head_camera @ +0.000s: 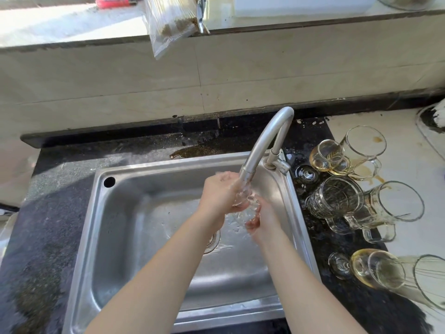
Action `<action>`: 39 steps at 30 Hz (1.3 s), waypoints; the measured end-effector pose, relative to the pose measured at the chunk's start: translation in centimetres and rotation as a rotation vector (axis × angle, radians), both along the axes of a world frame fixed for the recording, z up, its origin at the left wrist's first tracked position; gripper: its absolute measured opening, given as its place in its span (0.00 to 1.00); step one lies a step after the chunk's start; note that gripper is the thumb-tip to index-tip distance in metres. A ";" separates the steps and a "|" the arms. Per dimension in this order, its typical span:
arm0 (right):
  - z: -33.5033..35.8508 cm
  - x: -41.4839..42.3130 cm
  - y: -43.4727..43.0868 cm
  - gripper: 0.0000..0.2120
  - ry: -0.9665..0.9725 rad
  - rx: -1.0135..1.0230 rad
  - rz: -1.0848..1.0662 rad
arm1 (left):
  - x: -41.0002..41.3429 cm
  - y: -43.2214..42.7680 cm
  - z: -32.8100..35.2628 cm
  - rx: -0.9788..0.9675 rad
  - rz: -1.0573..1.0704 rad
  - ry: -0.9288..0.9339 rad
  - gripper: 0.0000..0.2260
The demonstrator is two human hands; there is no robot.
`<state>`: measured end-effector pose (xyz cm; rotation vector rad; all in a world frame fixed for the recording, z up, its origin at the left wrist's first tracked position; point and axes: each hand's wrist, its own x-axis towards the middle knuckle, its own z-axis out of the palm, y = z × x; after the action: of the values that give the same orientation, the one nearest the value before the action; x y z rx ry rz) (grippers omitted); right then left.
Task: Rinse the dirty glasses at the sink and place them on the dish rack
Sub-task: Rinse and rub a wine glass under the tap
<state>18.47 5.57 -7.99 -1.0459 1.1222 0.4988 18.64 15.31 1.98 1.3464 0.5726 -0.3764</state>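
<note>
Left hand [220,194]: held under the spout, its fingers curled round the upper part of a clear glass [248,204].
Right hand [261,220]: just below and to the right of the left hand, its fingers bent up against the lower part of the same glass, gripping it. Running water blurs the exact finger placement.
Glass: caught between the fingers of both hands, tilted, over the basin. Its outline is hard to make out through the stream.
Water [243,189]: falls from the spout straight onto the left fingers and the glass.
Faucet [267,141]: a curved metal neck that arches over from behind the fingers. Its mouth sits just above the left fingertips.
Sink [96,213]: a steel basin beneath both hands, with its drain [213,239] below the fingers, partly hidden by the left forearm.
Dirty glasses [337,198]: a cluster of handled mugs and tumblers lying on their sides on the counter [48,213], past the sink's rim to the right of the right fingers. Several hold yellowish dregs.
Puddle [192,150]: a brown spill on the counter behind the sink, beyond the fingers.
Bag [171,22]: a clear plastic bag hanging off the ledge far above the hands.
</note>
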 end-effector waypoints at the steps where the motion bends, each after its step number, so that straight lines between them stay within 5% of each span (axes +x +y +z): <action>1: 0.1 0.0 0.3 0.11 -0.001 0.016 -0.021 | 0.1 0.3 0.0 0.092 -0.002 -0.031 0.04; 4: 1.0 0.5 1.1 0.10 -0.067 -0.007 -0.064 | 0.2 1.8 0.7 0.445 -0.121 -0.062 0.09; 7: 2.3 1.1 1.6 0.09 -0.190 -0.158 -0.054 | 0.3 3.9 2.0 0.681 -0.406 0.107 0.11; 9: 3.1 1.4 2.0 0.11 -0.305 -0.267 -0.002 | 0.3 4.9 2.3 0.541 -0.463 0.218 0.12; 16: 3.8 -0.3 4.6 0.17 -0.706 -0.715 0.468 | -0.5 5.6 1.2 0.515 -0.115 0.047 0.15; 19: 4.0 0.3 4.3 0.20 -0.580 -0.741 0.562 | -1.4 5.7 1.0 0.476 -0.109 0.061 0.13; 23: 5.6 2.5 2.2 0.11 -0.294 -0.511 0.208 | -2.4 6.0 1.0 0.301 -0.062 0.109 0.07; 29: 6.2 -0.6 4.5 0.17 -0.757 -0.842 0.537 | -2.7 6.7 0.6 0.093 -0.021 0.165 0.14; 31: 6.4 0.3 4.2 0.15 -0.712 -0.788 0.474 | -2.8 7.0 0.6 0.093 -0.029 0.165 0.14; 34: 6.8 1.6 2.0 0.10 -0.628 -0.387 0.338 | -2.9 7.4 0.7 0.034 -0.027 0.209 0.14; 39: 7.6 1.7 0.7 0.16 -0.723 -0.099 0.709 | -3.6 8.0 -0.7 -0.286 0.157 0.397 0.14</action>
<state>20.16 6.29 -0.39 -1.5469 0.1139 0.5477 15.02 23.32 1.31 0.9478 0.9110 -0.5794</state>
